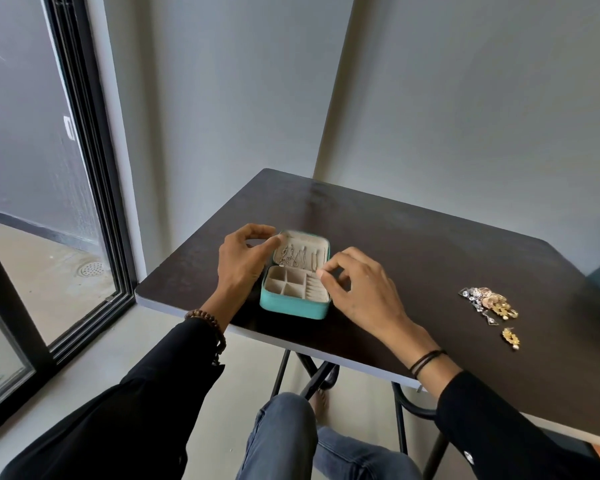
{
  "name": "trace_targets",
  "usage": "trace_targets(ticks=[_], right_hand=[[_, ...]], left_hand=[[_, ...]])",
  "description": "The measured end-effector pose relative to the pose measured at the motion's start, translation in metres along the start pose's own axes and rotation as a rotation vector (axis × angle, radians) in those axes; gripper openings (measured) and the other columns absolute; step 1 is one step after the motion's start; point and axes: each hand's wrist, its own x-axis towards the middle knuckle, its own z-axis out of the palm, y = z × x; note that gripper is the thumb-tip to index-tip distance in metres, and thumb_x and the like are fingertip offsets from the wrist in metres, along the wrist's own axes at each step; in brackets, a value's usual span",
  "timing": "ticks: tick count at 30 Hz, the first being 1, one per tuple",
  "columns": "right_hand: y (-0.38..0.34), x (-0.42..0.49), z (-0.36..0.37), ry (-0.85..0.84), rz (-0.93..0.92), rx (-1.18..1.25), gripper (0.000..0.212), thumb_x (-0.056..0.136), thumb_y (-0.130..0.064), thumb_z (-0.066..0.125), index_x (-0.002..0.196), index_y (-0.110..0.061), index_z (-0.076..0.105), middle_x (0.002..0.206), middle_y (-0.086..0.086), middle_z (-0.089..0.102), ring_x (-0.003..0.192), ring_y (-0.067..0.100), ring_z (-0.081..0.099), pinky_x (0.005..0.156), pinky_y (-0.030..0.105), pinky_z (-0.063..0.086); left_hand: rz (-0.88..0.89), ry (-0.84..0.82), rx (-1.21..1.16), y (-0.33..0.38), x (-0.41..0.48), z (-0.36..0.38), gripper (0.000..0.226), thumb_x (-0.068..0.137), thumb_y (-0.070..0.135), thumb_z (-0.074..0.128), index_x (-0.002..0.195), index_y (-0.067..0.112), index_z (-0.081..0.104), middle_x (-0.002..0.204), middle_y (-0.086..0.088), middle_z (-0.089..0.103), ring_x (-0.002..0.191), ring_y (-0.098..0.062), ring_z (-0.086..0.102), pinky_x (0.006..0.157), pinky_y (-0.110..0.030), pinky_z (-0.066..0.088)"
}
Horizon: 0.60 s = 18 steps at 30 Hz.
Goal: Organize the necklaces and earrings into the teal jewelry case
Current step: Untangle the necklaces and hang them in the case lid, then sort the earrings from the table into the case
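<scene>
Denim knees [284, 427] fill the bottom centre; above them the left hand [243, 261] pinches the lid edge of the open teal jewelry case [291, 308], mid-frame on the counter [413, 258], with necklaces [291, 258] in its lid. The right hand [357, 289] pinches thumb to forefinger at the case's right rim, on what I cannot tell; earrings [492, 304] lie heaped far right.
</scene>
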Motion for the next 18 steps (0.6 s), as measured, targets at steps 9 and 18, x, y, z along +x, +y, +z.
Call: trace_targets(ticks=[9, 18], right_hand=[[0.001, -0.008, -0.023, -0.012, 0.062, 0.039, 0.020, 0.097, -0.047, 0.062, 0.091, -0.028, 0.066, 0.096, -0.013, 0.060, 0.077, 0.003, 0.063, 0.070, 0.036, 0.057], [0.022, -0.029, -0.055, 0.048, 0.114, 0.068, 0.018, 0.096, -0.044, 0.064, 0.093, -0.027, 0.068, 0.094, -0.014, 0.060, 0.078, 0.004, 0.063, 0.072, 0.040, 0.057]], left_hand=[[0.087, -0.092, 0.150, 0.041, -0.017, 0.009, 0.015, 0.080, 0.043, 0.076, 0.093, 0.037, 0.075, 0.091, 0.019, 0.073, 0.086, -0.005, 0.069, 0.087, -0.039, 0.056], [0.266, -0.286, 0.255, 0.079, -0.050, 0.057, 0.015, 0.084, 0.046, 0.073, 0.096, 0.036, 0.073, 0.093, 0.022, 0.072, 0.084, 0.003, 0.065, 0.080, -0.032, 0.054]])
